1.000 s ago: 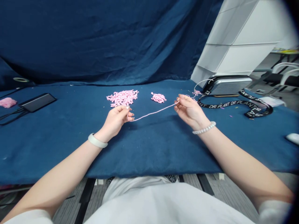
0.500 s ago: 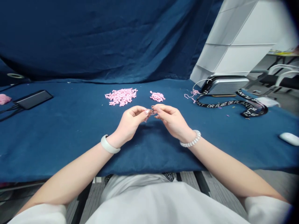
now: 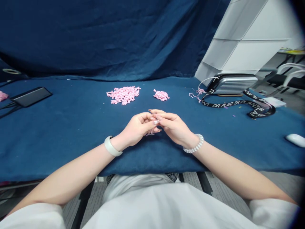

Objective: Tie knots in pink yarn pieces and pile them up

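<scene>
Both hands meet above the blue cloth, fingertips touching. My left hand is closed in a pinch on a thin pink cord, part of which shows below the fingers. My right hand is closed too, its thumb against the left fingertips and its index finger stretched across behind them. Whatever lies between the right fingertips is hidden. Beyond the hands are a larger pile of small knotted pink cord pieces and, to its right, a smaller pink pile.
A black-and-silver device with cables lies at the left. On the right are a ribbed silver case, a black lettered lanyard, loose pink cord and a white mouse-like object. A blue curtain hangs behind.
My hands have come closer together and the fingers now overlap. The right index finger reaches further left, and pink cord shows below the left fingers. The view has shifted slightly.
</scene>
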Demonstrator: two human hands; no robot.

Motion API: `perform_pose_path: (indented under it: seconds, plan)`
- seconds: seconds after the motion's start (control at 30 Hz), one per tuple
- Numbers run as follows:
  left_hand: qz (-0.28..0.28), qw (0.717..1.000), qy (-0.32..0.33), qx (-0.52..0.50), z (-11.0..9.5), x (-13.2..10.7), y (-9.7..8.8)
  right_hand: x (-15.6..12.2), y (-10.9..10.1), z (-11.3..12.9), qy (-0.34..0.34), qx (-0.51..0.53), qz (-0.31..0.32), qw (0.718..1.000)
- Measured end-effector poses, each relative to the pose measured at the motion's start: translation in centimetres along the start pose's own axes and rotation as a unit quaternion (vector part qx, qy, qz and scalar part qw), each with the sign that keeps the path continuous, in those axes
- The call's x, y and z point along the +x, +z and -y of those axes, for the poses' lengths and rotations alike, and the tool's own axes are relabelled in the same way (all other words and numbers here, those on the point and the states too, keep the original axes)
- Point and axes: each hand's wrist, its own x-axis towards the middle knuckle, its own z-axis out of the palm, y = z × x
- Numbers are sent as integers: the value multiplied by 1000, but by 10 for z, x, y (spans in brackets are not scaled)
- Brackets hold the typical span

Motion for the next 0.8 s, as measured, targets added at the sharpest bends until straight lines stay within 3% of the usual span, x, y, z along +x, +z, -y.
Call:
perform_pose_path:
  seconds: [0.23,0.53,0.8]
  plan:
    - [20,995,-95,-11,-5,-1,-2,3,-3,-1,55,22,4,998]
    - [12,990,-135,27,-6,-3,-4,3,-8,-2,84,4,70,994]
    - [1,987,-154,47,-5,-2,-3,6,-10,-5,97,-18,75,992]
